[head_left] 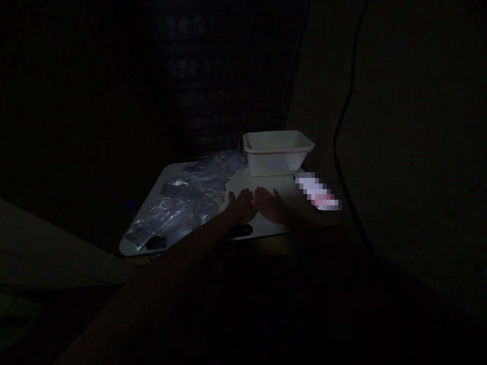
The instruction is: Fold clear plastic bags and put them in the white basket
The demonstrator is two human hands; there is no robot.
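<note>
My left hand is stretched out over the white tabletop, its fingers extended and thumb apart. Beside it, my right hand also has its fingers straight and its thumb raised; the fingertips of the two hands meet or nearly meet. Neither hand shows anything in its grasp. To the left of my left hand lie several clear plastic bags, spread in a crinkled, shiny row along the table. Behind the hands stands a white rectangular plastic tub. Dim light hides fine detail.
A bright, pixelated flat object lies at the table's right edge. Dark oval openings mark the front edge. A black cable runs down the right wall. A pale panel stands at the lower left, and a green object below it.
</note>
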